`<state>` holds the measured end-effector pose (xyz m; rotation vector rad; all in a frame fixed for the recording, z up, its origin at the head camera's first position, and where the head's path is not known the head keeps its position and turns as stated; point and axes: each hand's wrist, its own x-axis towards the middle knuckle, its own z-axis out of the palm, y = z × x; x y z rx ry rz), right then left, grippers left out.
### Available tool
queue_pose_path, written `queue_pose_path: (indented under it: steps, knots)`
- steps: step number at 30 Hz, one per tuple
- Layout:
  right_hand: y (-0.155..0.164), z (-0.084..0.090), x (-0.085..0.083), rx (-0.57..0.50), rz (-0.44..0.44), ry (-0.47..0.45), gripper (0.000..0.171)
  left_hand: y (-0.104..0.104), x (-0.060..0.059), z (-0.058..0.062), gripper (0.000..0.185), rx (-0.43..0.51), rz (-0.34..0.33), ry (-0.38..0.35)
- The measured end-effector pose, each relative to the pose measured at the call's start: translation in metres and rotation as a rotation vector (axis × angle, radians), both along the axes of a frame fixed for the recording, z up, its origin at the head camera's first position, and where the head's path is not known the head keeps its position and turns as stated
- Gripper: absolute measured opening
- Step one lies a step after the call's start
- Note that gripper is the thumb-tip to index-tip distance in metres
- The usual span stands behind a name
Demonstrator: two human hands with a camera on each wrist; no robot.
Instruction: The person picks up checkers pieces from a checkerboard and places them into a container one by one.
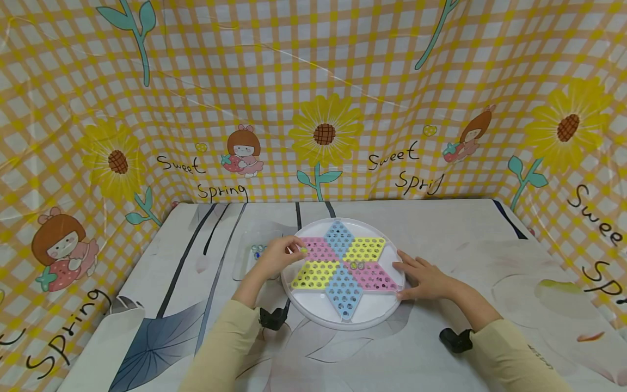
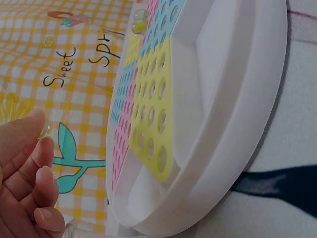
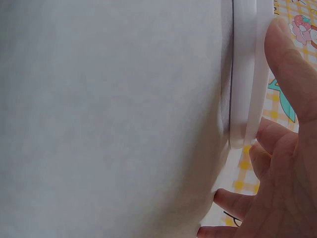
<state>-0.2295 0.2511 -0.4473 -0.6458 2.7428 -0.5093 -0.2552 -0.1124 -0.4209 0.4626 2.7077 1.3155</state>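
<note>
My left hand [image 1: 278, 255] pinches a clear marble with a yellow tint [image 2: 47, 130] between thumb and forefinger, above the left side of the Chinese checkers board [image 1: 376, 306]. The board is round and white, with a pink, yellow and blue star full of holes. Near the star's middle sit two marbles [image 1: 357, 265] side by side; one looks yellow inside. My right hand [image 1: 425, 279] rests against the board's right rim with its fingers spread. In the right wrist view, the thumb [image 3: 282, 49] lies along the rim [image 3: 243, 74].
Left of the board, partly behind my left hand, stands a clear plastic box [image 1: 240, 272] with several marbles [image 1: 257, 251] in it. A patterned cloth covers the table [image 1: 338, 365]. A checked curtain [image 1: 274, 81] hangs behind and at both sides.
</note>
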Motion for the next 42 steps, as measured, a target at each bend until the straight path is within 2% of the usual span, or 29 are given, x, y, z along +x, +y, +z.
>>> queue_pose_path:
  steps: [9, 17, 27, 42]
  knots:
    - [0.001, -0.001, -0.001, -0.003, 0.003, 0.004, 0.085, -0.010, -0.003, 0.001, 0.018, 0.004, 0.020, 0.010]
    - [0.001, 0.000, -0.001, -0.007, 0.008, 0.006, 0.085, -0.025, -0.002, 0.003, 0.018, -0.014, 0.088, 0.029]
    - [0.001, -0.001, -0.001, -0.009, 0.007, 0.011, 0.087, -0.048, 0.002, 0.006, 0.019, -0.006, 0.112, 0.067]
    - [0.002, -0.001, -0.001, -0.010, 0.009, 0.014, 0.086, -0.070, 0.004, 0.005, 0.021, 0.003, 0.131, 0.094]
